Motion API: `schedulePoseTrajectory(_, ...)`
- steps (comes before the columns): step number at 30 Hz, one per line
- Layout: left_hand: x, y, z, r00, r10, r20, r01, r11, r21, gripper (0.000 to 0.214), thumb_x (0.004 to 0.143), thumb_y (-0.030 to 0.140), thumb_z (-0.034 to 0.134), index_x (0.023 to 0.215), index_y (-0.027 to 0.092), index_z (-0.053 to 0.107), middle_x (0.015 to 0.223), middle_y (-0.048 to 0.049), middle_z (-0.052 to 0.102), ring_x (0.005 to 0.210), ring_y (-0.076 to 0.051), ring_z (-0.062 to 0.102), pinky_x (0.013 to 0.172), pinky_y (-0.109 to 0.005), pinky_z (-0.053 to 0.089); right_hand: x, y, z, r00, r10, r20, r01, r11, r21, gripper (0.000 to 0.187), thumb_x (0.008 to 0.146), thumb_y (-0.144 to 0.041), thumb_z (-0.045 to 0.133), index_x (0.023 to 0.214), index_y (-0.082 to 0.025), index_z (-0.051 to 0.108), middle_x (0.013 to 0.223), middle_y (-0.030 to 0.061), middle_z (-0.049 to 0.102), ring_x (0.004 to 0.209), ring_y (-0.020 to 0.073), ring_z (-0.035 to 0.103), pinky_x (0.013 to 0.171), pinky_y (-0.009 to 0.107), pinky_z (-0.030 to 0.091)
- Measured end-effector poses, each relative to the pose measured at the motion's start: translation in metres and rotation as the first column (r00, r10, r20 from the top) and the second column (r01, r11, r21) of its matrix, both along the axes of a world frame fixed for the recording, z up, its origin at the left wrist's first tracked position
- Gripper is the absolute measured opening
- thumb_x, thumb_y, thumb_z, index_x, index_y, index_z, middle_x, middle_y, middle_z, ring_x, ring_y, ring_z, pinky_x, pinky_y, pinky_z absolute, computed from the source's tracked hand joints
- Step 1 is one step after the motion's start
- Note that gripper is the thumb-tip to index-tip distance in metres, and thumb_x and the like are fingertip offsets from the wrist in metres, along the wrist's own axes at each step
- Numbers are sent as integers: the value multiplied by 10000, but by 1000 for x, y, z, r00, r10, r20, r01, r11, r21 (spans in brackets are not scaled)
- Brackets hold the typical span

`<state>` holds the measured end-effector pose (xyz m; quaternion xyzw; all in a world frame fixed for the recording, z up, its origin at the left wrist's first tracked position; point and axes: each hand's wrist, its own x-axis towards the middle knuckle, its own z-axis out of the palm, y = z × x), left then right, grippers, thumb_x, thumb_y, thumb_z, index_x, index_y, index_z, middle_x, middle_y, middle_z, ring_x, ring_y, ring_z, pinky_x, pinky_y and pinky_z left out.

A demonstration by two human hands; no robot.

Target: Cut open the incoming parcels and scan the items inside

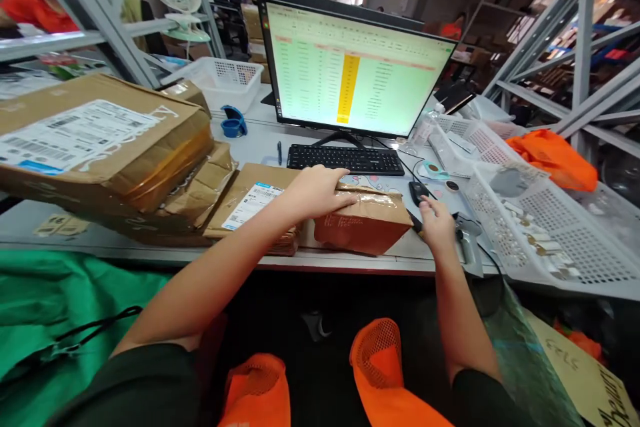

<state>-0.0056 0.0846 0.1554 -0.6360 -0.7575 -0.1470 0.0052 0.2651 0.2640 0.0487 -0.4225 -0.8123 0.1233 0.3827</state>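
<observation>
A small brown cardboard box (pixel 367 227), with shiny tape over its top, stands at the table's front edge. My left hand (pixel 323 193) grips it from above at its left end, thumb along the top; some fingertips are hidden. Just right of the box, my right hand (pixel 439 221) is closed, and a dark narrow object pokes out by its fingers, too unclear to name. My right fingertips are close to a black computer mouse (pixel 417 192); whether they touch it I cannot tell. Behind the box lies a black keyboard (pixel 345 159), below a monitor (pixel 310 73) displaying a spreadsheet.
Labelled cardboard parcels (pixel 165 107) crowd the left side, with a flat parcel (pixel 240 187) beside the box. White baskets (pixel 600 260) holding small items line the right. A barcode scanner (pixel 470 247) and tape roll (pixel 434 170) lie nearby. A blue tape roll (pixel 233 125) sits behind.
</observation>
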Motion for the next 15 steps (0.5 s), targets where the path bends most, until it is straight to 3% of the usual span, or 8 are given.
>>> schedulePoseTrajectory(3,-4,5,14,998,-55,32,60,977,-204,557,936,706,640,1202,251,821,949,-81,823,839,-293,723,753,-354,442,-7,-34,32,953,259,-157,-233,958,167,411,1075,-480,457,1064,-214,770,1062,137,760,1043,290,719,979,472,591)
schedulePoseTrajectory(6,8,5,15,993,-116,21,118,972,-202,544,1042,610,478,940,221,845,877,-93,800,763,-254,701,637,-336,369,-28,-56,59,858,513,17,-505,839,205,268,1054,-407,562,1005,-244,769,991,104,750,968,279,709,927,451,595)
schedulePoseTrajectory(11,29,-1,5,981,-165,-105,152,982,-116,545,1103,440,405,862,175,816,925,-107,789,766,-235,691,701,-372,401,-58,-50,71,809,546,216,-587,763,270,227,1037,-335,581,1074,-217,772,1072,135,740,1046,308,668,974,482,568)
schedulePoseTrajectory(15,30,-6,0,969,-136,-208,126,990,-61,573,1107,370,354,797,149,782,839,-116,763,715,-232,655,799,-428,403,-59,-52,64,761,585,280,-647,719,256,385,1009,-258,524,1336,-143,693,1350,187,683,1282,343,603,1126,508,494)
